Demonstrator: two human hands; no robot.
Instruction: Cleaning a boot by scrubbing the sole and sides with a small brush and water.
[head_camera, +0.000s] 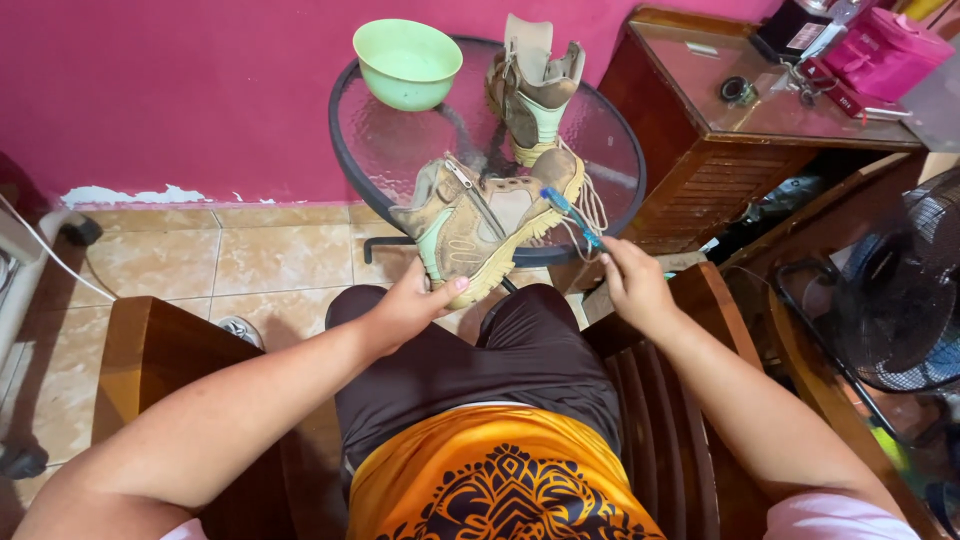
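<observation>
Gripping the tan boot sole-up in my left hand so its edge faces me. Right hand pinches a blue toothbrush, bristles on the toe just above that grip.

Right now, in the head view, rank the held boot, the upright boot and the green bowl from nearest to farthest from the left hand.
1. Held boot: gripped by the left hand at its heel end, over the near table edge.
2. Upright boot: standing on the glass table, beyond the held one, to the right.
3. Green bowl: at the table's far edge by the pink wall.
</observation>
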